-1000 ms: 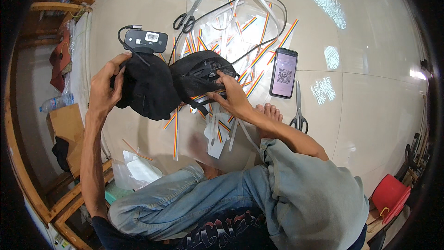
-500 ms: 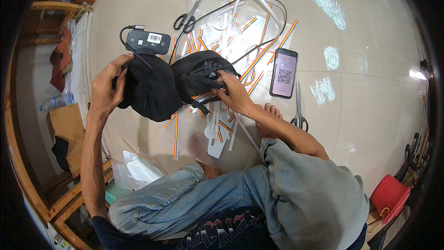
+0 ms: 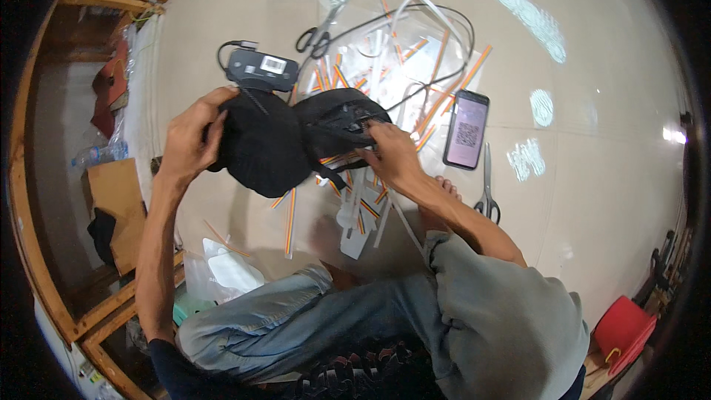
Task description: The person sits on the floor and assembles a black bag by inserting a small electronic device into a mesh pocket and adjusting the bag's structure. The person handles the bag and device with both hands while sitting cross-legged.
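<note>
A black cap-like cloth item point(image 3: 263, 152) with two rounded parts is held up between my hands. My left hand point(image 3: 196, 133) pinches its upper left edge, thumb and fingers closed. On the right part, beside an opening with dark folds, my right hand point(image 3: 396, 152) is closed on the cloth; its fingertips are partly hidden. A dark flat device point(image 3: 263, 70) with a white label sits at the cloth's upper edge. From that device a short black cable point(image 3: 222, 54) loops down to the cloth. Beneath hangs a short black strap point(image 3: 331, 176).
Striped strips point(image 3: 289, 222) and clear plastic lie on the tiled floor below the cloth, along with a long black cable point(image 3: 470, 37). Scissors point(image 3: 315, 41) lie beyond, a phone point(image 3: 466, 130) and second scissors point(image 3: 486, 192) to the right. A wooden frame point(image 3: 44, 281) borders the left.
The view has shifted, so the hands, cloth and floor items appear slightly further right. Both hands keep their hold on the cloth. A blurred shape now shows at the top edge.
</note>
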The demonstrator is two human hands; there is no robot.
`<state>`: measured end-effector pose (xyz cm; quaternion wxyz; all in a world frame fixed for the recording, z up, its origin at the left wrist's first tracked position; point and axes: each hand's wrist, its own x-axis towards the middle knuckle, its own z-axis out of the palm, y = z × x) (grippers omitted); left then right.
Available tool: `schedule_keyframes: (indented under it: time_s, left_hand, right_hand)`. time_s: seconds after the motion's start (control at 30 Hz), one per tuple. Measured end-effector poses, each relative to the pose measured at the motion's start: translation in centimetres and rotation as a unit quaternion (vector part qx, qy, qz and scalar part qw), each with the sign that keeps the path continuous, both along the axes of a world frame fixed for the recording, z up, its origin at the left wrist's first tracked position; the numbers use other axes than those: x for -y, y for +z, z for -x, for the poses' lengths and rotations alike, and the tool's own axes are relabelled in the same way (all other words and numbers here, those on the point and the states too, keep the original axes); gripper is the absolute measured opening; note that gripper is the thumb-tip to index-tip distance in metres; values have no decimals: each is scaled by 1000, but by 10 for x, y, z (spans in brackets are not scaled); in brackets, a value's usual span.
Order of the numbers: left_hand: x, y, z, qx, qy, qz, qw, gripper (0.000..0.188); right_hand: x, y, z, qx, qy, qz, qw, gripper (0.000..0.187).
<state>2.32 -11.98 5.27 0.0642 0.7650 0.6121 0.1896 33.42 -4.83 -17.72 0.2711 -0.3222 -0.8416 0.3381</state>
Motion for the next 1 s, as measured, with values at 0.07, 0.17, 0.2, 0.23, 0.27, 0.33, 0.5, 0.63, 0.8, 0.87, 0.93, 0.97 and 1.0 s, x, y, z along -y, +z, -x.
schedule_keyframes:
  time_s: [0.07,0.17,0.2,0.23,0.27,0.33,0.5,0.63,0.8,0.87,0.93,0.97,1.0]
  left_hand:
    - [1,-1,0,8,-20,-18,1000,21]
    - [-3,1,-10,21,-35,-12,999,21]
    - [-3,1,-10,12,-43,-13,999,21]
    - [-5,-1,-13,9,-56,-17,998,22]
    - [-7,-1,-17,4,-69,-19,997,23]
    - [-7,-3,-25,-6,-85,-19,996,25]
    - [-2,-6,-35,11,-111,-9,994,24]
    - [-3,-7,-45,10,-118,3,993,23]
    - [10,-24,-64,-23,-187,20,982,25]
    - [9,-22,-72,-25,-199,40,979,25]
    - [8,-23,-76,-24,-201,53,978,25]
    - [8,-23,-76,-22,-198,57,978,25]
    - [8,-23,-76,-20,-194,60,979,26]
  right_hand:
    - [-11,59,-8,13,4,172,985,37]
    - [-31,90,-4,-145,3,312,939,42]
    - [-39,93,2,-228,5,339,913,45]
    - [-45,94,7,-234,11,358,904,46]
    - [-51,94,15,-242,19,378,893,48]
    - [-57,92,35,-257,30,381,888,48]
    - [-55,101,55,-159,58,351,921,42]
    - [-50,93,50,-197,51,354,913,41]
    - [-44,97,57,-190,27,354,915,57]
    - [-43,99,57,-136,21,304,943,54]
    - [-41,98,55,-112,11,260,959,52]
    - [-39,94,54,-116,4,241,964,51]
    - [-37,92,54,-120,-3,221,968,50]
